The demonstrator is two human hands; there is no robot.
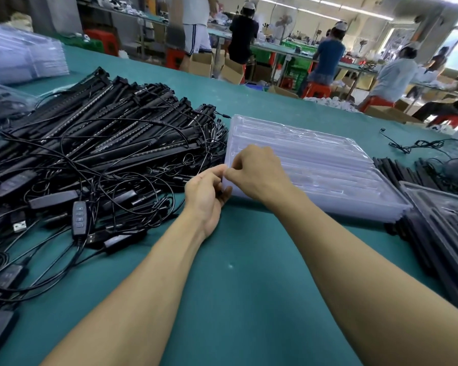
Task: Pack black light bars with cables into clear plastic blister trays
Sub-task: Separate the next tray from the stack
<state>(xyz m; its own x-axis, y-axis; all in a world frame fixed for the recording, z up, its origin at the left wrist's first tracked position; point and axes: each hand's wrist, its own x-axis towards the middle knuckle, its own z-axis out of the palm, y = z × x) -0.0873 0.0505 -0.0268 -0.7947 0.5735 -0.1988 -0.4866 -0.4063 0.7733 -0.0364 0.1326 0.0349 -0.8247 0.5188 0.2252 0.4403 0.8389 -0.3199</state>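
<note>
Left hand (206, 199) and right hand (259, 170) are meeting at the frame's centre, fingers curled and pinching the near left corner of the clear trays (315, 159). These are sitting stacked on the green tabletop (236, 286). Black light bars (103, 136) are lying heaped at left, just beside the stack. Filled trays (444, 220) are resting at the right edge.

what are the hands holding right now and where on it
The clear blister trays, at the stack's near left corner: the left hand and the right hand both pinch the edge there.
</note>
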